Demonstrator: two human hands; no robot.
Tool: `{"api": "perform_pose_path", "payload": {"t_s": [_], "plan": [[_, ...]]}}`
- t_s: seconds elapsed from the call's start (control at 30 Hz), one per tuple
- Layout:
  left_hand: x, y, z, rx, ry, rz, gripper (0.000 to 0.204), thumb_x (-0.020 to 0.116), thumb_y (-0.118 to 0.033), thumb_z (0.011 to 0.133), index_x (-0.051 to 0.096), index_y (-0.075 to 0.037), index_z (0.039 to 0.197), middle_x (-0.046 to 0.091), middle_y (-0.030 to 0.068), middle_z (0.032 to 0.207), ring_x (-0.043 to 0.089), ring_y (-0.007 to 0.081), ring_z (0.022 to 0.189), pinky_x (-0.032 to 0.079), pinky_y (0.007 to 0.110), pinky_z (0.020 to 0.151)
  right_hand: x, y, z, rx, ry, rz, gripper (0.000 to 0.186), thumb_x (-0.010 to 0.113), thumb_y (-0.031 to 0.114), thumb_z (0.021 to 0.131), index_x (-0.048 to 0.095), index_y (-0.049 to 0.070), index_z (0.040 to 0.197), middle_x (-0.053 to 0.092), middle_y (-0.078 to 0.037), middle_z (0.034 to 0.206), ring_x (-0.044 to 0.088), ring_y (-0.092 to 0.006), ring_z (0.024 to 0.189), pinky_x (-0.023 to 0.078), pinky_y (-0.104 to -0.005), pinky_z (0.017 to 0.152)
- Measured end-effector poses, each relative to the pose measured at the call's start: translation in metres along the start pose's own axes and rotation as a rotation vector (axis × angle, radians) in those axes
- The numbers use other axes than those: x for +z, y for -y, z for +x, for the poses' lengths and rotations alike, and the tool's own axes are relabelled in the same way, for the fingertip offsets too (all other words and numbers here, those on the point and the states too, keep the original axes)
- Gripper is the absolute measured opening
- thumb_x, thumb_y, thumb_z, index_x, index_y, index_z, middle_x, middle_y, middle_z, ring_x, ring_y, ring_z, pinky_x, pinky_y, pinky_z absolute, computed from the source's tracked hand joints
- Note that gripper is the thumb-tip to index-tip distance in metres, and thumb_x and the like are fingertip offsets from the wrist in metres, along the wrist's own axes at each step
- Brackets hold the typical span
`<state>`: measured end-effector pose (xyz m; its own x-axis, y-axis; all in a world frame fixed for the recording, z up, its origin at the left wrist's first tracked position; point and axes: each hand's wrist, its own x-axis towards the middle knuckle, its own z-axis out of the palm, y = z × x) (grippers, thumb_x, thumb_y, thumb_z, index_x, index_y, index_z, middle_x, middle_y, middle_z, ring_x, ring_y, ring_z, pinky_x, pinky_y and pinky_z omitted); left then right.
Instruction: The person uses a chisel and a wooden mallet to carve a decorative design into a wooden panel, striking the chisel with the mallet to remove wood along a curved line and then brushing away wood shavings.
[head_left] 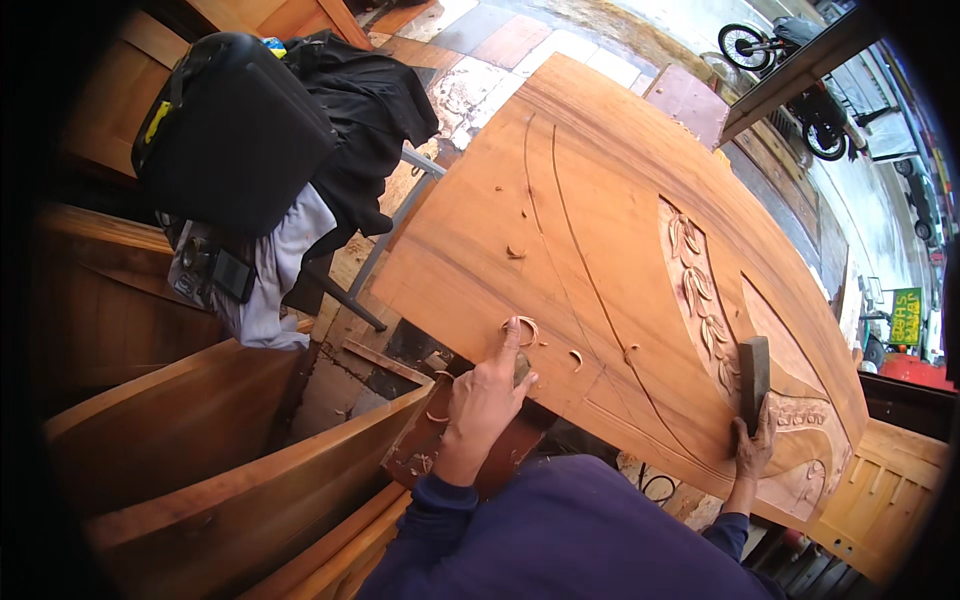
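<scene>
A large carved wooden panel lies in front of me, with curved grooves and a strip of carved leaves. My left hand is at its near left edge, index finger stretched onto the wood beside a curled wood shaving. The other fingers are bent around something with a rounded brownish end that shows by the thumb; the rest of it is hidden. Toward the right end, my right hand grips the lower part of a dark wooden block, which stands out over the carved area.
Loose shavings dot the panel. On the left a black case and dark cloth rest on a metal-framed seat, above a phone on pale cloth. Wooden boards line the lower left. Motorcycles stand outside at upper right.
</scene>
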<state>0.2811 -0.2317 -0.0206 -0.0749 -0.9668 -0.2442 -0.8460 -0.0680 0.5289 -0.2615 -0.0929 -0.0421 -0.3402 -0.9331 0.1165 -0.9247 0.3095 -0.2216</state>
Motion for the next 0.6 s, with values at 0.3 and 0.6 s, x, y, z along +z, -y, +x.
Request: {"api": "perform_pose_path", "payload": {"t_s": [0.3,0.6], "plan": [[0.016,0.007,-0.07,0.061,0.139,0.102,0.095,0.079,-0.043,0.091,0.026,-0.026,0.168,0.07,0.0195,0.077,0.073,0.0406,0.073,0.059,0.05,0.069,0.029,-0.038,-0.061,0.156,-0.419,-0.235,0.067,0.077,0.043,0.094,0.058,0.015,0.151,0.067,-0.019,0.136,0.063,-0.0418,0.121,0.051,-0.0482,0.102],[0.043,0.016,-0.082,0.095,0.005,0.081,0.094,0.077,-0.044,0.093,0.024,-0.027,0.169,0.071,0.0242,0.083,0.073,0.0433,0.077,0.06,0.05,0.071,0.041,-0.056,-0.061,0.115,-0.49,-0.271,0.065,0.078,0.048,0.092,0.064,0.012,0.144,0.071,-0.019,0.123,0.065,-0.0416,0.113,0.051,-0.0519,0.098]]}}
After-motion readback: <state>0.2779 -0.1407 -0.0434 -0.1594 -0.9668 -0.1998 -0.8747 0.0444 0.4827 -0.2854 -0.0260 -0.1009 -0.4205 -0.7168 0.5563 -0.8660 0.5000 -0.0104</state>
